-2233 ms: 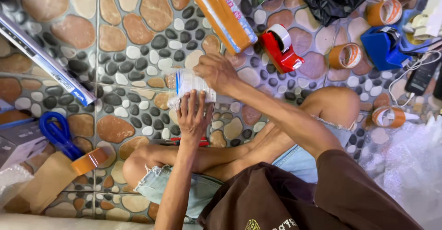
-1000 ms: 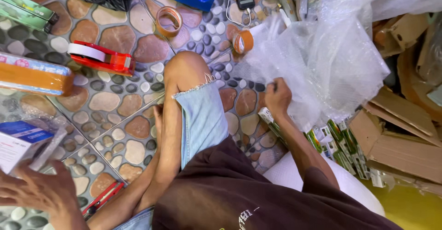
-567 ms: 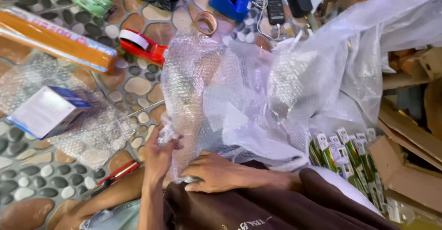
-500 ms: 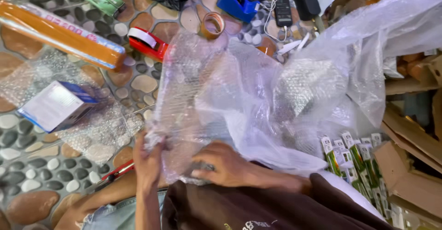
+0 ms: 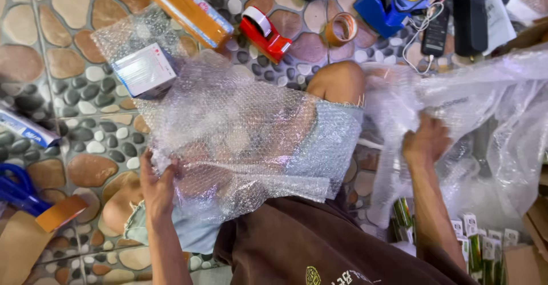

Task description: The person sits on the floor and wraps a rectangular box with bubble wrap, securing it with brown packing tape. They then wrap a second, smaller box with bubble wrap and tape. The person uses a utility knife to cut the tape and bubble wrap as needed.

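Note:
A sheet of clear bubble wrap [image 5: 245, 142] lies spread over my lap and knee. My left hand [image 5: 157, 185] grips its near left corner. My right hand [image 5: 425, 139] is raised to the right and holds the bulk of the bubble wrap roll [image 5: 491, 113], which billows toward the right edge. A small white and blue box [image 5: 144, 69] rests on another piece of bubble wrap on the pebble floor, just beyond the sheet's far left corner.
A red tape dispenser [image 5: 264, 32], an orange roll of film [image 5: 184, 9], a brown tape roll [image 5: 341, 29] and a blue tape dispenser [image 5: 383, 12] lie ahead. Blue scissors [image 5: 17, 187] lie at left. Green-and-white packets [image 5: 476, 245] and cardboard lie at lower right.
The bubble wrap sheet has been pulled out and spread flat across my lap. My right hand moved off the sheet to the right, onto the roll. The view has shifted right.

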